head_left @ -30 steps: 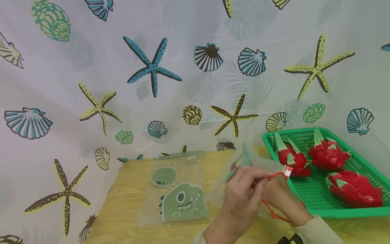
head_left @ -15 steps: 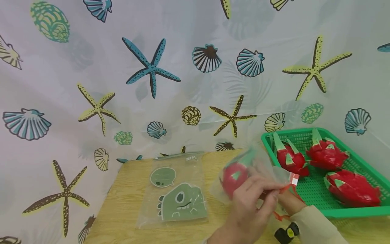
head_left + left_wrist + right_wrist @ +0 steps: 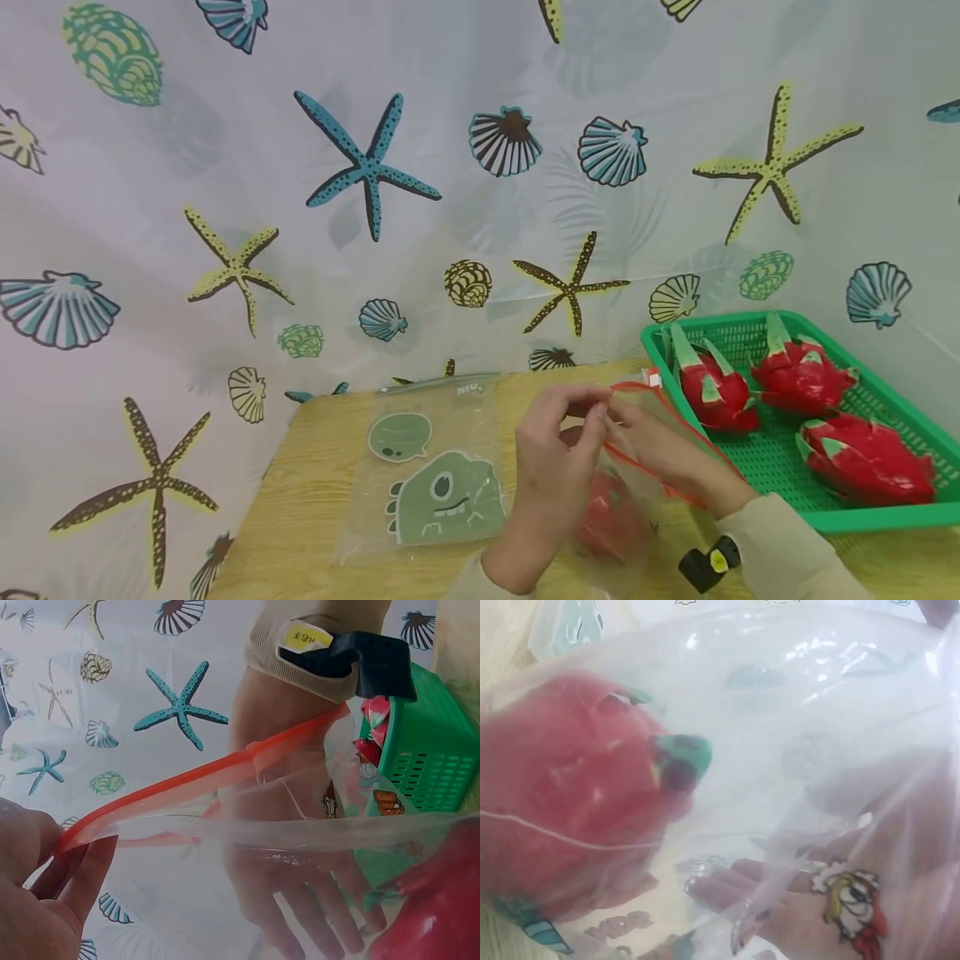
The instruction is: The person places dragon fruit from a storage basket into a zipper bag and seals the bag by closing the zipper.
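A clear zip bag with a red-edged mouth [image 3: 202, 769] hangs below my hands, a red dragon fruit [image 3: 611, 517] lying in it. My left hand [image 3: 555, 462] pinches the red edge between thumb and fingers, as the left wrist view also shows up close. Through the mouth reaches my right hand [image 3: 292, 877], its fingers extended behind the plastic and apart from the fruit. The right wrist view looks through the bag at the dragon fruit [image 3: 577, 795], green-tipped, with the right hand's fingers [image 3: 727, 892] to its right.
Flat on the wooden table [image 3: 300, 500] to the left lies another zip bag [image 3: 442, 475] with green dinosaur print. At the right stands a green basket [image 3: 795, 525] with three dragon fruits [image 3: 866, 462]. A shell-patterned cloth [image 3: 450, 208] hangs behind.
The dragon fruit in the bag has swung from the far side of my hands to below them. The bag's red mouth has moved up and left, and the right hand has come away from the fruit.
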{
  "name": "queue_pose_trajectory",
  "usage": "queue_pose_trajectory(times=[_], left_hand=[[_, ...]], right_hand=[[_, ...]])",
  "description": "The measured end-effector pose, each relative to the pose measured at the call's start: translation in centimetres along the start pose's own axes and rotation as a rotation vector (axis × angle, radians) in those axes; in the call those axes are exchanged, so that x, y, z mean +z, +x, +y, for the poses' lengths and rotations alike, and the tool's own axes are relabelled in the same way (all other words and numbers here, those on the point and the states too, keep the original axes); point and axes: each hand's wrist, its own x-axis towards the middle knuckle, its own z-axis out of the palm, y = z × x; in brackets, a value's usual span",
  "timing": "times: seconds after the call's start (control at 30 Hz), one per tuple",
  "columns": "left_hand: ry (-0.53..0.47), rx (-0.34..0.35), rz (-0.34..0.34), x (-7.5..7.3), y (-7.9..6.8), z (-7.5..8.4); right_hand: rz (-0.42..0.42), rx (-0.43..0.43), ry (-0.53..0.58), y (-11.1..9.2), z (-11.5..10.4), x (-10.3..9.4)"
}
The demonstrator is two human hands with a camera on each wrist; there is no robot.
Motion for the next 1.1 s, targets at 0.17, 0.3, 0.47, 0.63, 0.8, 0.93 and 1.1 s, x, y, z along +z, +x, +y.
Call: queue_pose_trajectory(times=[0.17, 0.3, 0.47, 0.63, 0.8, 0.93, 1.1], left_hand=[[-0.006, -0.016, 0.035, -0.3, 0.7, -0.8], [-0.021, -0.019, 0.042, -0.4, 1.2, -1.2], [-0.025, -0.110, 0.040, -0.2, 1.6, -1.5], [-0.022, -0.174, 0.049, -0.1, 1.7, -1.8], [-0.009, -0.201, 0.058, -0.2, 1.8, -1.9], [0.029, -0.231, 0.061, -0.3, 1.8, -2.0], [0.014, -0.229, 0.059, -0.2, 1.8, -2.2]], right_hand=[[-0.039, 0.001, -0.157, -0.9, -2.6, -1.1], [-0.112, 0.005, -0.223, -2.3, -4.1, -2.8], [-0.253, 0.095, -0.170, -4.6, -5.0, -4.5], [-0.307, -0.060, -0.254, -6.5, -4.9, -5.0], [-0.211, -0.241, -0.348, -7.4, -5.1, -5.3], [-0.193, -0.306, -0.350, -8.0, -5.2, -6.0], [-0.215, -0.387, -0.330, -8.3, -5.1, -6.2]])
